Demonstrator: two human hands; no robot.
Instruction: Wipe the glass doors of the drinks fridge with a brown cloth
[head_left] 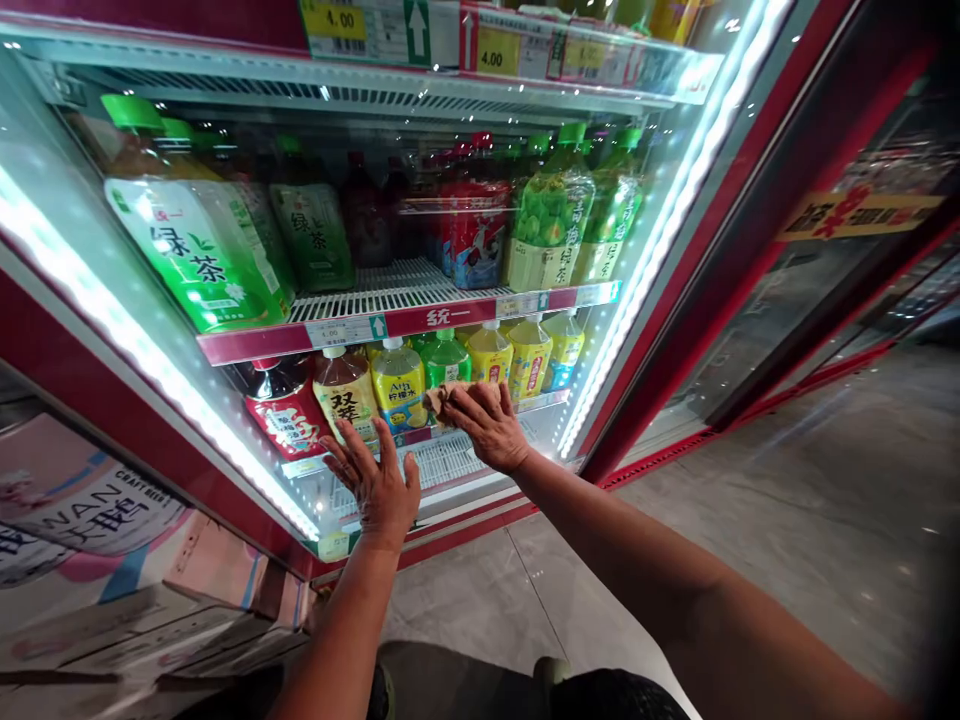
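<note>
My right hand (pixel 491 428) presses a crumpled beige cloth (pixel 441 402) against the glass front of a lit drinks fridge (pixel 450 545). Its fingers are bent over the cloth, which sticks out on the left side. To the left and a little lower, my left hand (pixel 379 490) holds nothing, fingers spread and palm turned to the glass. Whether it touches the pane I cannot tell. Behind the glass near my hands stand a yellow lemon drink bottle (pixel 400 388), a brown-and-cream bottle (pixel 346 385) and a red-labelled dark bottle (pixel 281 405).
Green tea bottles (pixel 202 250) fill the middle shelf's left side, above a price strip (pixel 439 318). Printed beer cartons (pixel 97 520) are stacked at lower left. Another red-framed glass door (pixel 810 300) stands on the right. Grey floor tiles (pixel 787 480) lie below.
</note>
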